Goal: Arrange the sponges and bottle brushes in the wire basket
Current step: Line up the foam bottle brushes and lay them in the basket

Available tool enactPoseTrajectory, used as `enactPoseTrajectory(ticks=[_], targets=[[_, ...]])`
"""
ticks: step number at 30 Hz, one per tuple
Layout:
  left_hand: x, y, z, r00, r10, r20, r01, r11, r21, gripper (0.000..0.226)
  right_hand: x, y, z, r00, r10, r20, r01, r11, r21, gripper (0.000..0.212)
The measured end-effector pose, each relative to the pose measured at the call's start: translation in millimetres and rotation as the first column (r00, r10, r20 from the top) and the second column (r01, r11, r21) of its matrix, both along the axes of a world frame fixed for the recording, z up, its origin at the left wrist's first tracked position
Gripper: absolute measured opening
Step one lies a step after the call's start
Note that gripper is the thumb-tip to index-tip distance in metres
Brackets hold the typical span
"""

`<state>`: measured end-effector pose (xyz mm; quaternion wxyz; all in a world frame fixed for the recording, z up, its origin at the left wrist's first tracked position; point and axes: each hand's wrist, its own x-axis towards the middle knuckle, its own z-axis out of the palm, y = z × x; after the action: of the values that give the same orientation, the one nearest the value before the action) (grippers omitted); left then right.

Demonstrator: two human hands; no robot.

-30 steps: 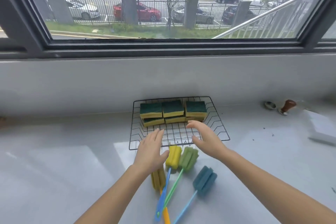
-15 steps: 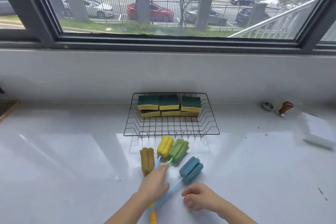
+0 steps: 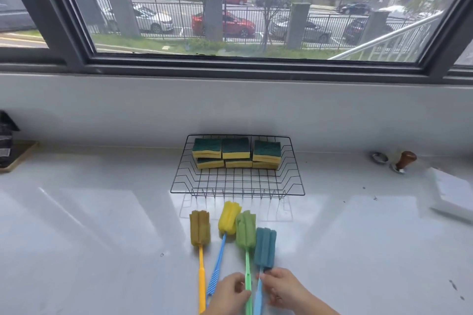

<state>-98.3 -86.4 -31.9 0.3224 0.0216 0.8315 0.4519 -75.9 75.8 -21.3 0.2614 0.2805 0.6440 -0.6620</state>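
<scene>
Bright daylight through window (image 3: 256, 7). Broad soft glare patches on glossy white counter (image 3: 102, 225), faint reflection of wire basket (image 3: 238, 181) below its front rim. Shadows weak. Strong wide-angle bowing at frame edges. Slightly soft overall, hands smeared.

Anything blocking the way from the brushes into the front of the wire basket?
Nothing visible. The counter between the four bottle brushes and the wire basket is bare, and the basket's front half is empty; the sponges sit stacked along its back.
</scene>
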Motion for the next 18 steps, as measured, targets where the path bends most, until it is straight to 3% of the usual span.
enactPoseTrajectory(ticks=[8, 13, 18], targets=[[3.2, 12.9, 18.1, 0.985, 0.153, 0.08, -0.161, 0.98, 0.113, 0.015, -21.2, 14.0, 26.6, 0.965, 0.178, -0.191, -0.145, 0.974, 0.174, 0.02], [-16.5, 41.2, 49.2, 0.974, 0.194, 0.114, -0.218, 0.942, 0.255, 0.019, -55.3, 17.6, 65.2, 0.879, 0.241, -0.412, -0.133, 0.953, 0.274, 0.023], [-56.1, 60.5, 79.5, 0.934, 0.325, 0.149, -0.357, 0.846, 0.396, 0.019, -112.5, 19.9, 93.1, 0.782, 0.458, -0.423, -0.179, 0.815, 0.551, 0.032]])
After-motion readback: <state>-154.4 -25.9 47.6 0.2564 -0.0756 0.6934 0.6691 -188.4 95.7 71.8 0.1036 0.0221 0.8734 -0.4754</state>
